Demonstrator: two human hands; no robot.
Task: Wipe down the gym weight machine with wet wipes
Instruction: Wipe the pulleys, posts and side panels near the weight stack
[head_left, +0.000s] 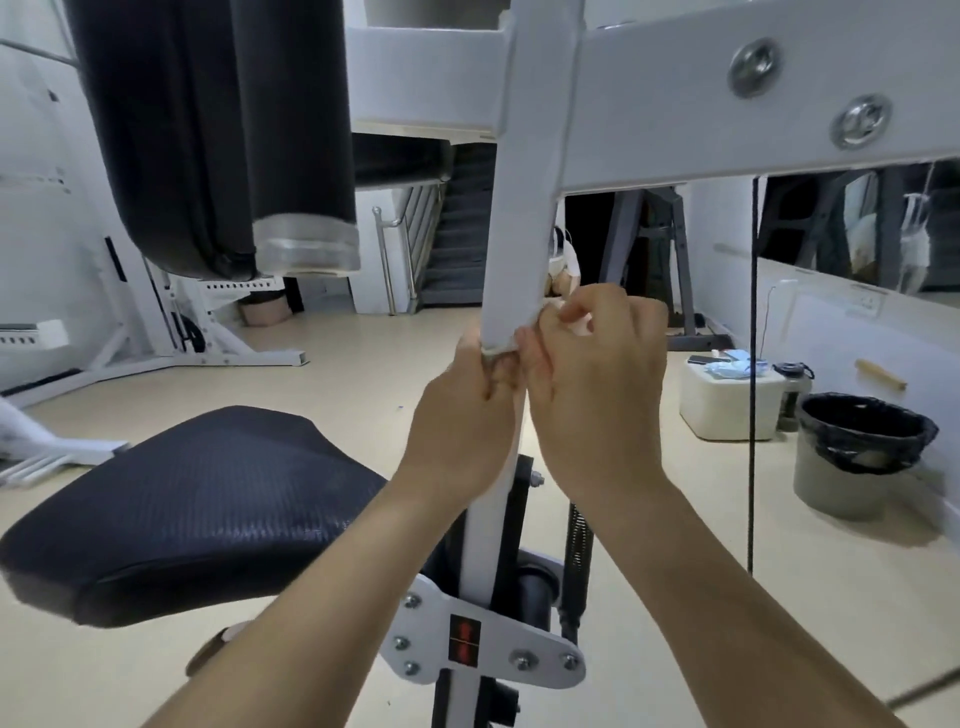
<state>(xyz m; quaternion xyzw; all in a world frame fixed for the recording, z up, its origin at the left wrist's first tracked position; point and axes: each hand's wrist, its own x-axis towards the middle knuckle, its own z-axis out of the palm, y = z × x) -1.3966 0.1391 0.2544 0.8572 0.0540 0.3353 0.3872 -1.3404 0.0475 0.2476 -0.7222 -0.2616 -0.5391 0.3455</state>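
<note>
Now pinched round the white upright beside the seat: the wet wipe, left hand and right hand close together, both gripping it; could bunch, tear or slip off if tugged unevenly against its corners. Counted: two hands, one wet wipe, one upright, one seat.
</note>
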